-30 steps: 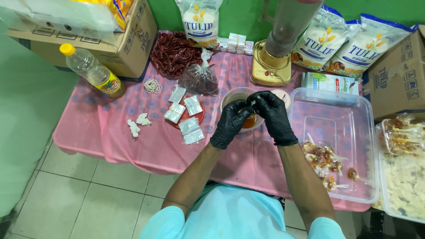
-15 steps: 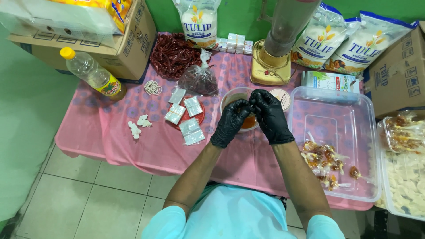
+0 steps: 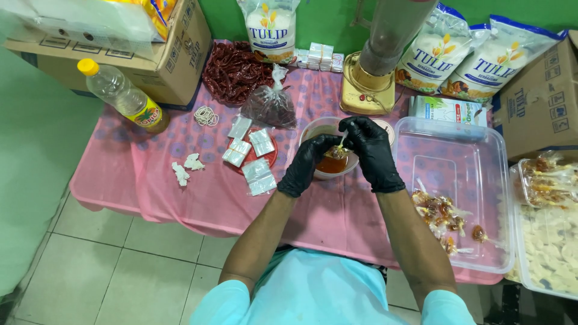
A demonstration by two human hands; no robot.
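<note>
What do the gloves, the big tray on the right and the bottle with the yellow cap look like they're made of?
Gloves on left hand and right hand: thin black rubber, probably nitrile, snug and slightly shiny. Tray: clear rigid plastic, the cloth shows through. Bottle: clear plastic.

Small piece pinched between both gloved hands over bowl (image 3: 328,165): too small to identify. Left hand (image 3: 308,170) and right hand (image 3: 370,151) cover much of bowl; contents only partly seen. Blender (image 3: 379,57) jar cut off at top edge. Cardboard box (image 3: 545,102) and tray of pale pieces (image 3: 551,253) cut by right edge. Wrapped sweets in clear container (image 3: 457,162): detail blurred
</note>
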